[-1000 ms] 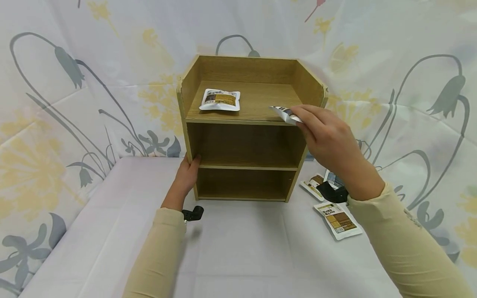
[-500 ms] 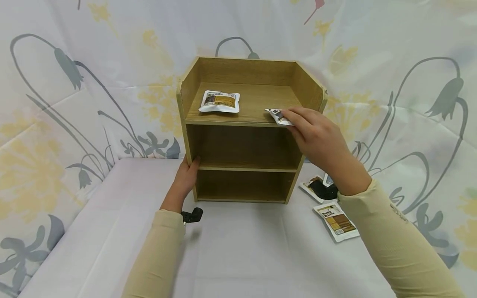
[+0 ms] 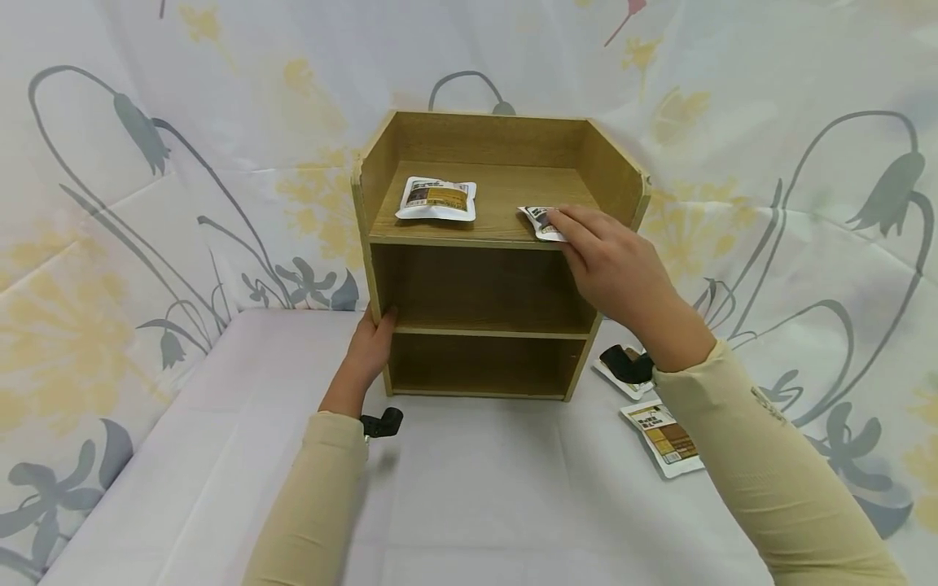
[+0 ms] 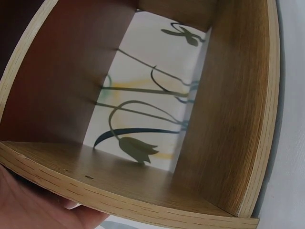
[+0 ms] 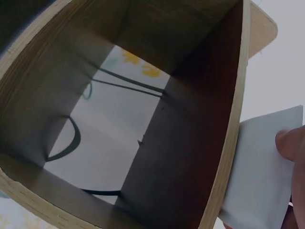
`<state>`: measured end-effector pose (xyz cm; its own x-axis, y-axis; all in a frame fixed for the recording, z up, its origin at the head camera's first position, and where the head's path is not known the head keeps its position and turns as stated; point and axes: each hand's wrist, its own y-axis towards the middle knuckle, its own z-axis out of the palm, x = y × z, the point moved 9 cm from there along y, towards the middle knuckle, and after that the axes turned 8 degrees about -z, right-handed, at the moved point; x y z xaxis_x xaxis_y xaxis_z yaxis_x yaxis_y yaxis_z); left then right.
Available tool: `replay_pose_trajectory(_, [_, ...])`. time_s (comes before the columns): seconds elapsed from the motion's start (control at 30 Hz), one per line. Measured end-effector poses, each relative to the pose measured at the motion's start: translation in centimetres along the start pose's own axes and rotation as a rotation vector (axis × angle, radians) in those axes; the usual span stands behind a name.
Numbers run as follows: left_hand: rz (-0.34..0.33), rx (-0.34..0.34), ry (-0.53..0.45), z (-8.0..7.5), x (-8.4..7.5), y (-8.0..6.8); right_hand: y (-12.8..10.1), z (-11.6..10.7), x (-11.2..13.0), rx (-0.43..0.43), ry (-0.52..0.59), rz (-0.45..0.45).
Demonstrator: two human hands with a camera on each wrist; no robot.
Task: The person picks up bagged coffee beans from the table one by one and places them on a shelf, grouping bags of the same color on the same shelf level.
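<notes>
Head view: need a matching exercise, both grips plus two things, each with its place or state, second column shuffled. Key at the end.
Things:
1. Left grip
2. Right grip
3. Wooden shelf unit
4. Unheld shelf pouch

Place or state:
A. holding a printed white pouch at the top tier's front
B. lying toward the left of the top tier
C. on a side panel
D. standing on white cloth

Pairs: 1-C, 2-A, 3-D, 4-B
</notes>
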<state>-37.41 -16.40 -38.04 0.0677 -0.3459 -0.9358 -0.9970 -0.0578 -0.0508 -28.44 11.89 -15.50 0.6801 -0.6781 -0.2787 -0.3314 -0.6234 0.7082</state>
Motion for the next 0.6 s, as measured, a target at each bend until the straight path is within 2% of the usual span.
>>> replay_pose_trajectory(0.17, [-0.005,0.001,0.001,0.0,0.0,-0.1,0.4,0.9,-0.3,0.071,0.007,0.030])
replay_pose_trajectory(0.47, [-0.004,-0.005,-0.002,0.0,-0.1,-0.1,0.9,2.9,-1.1,0.293,0.058,0.120])
replay_pose_trajectory(0.6, [0.004,0.000,-0.001,0.1,-0.1,-0.1,1.1,3.5,-1.5,0.352,0.088,0.154])
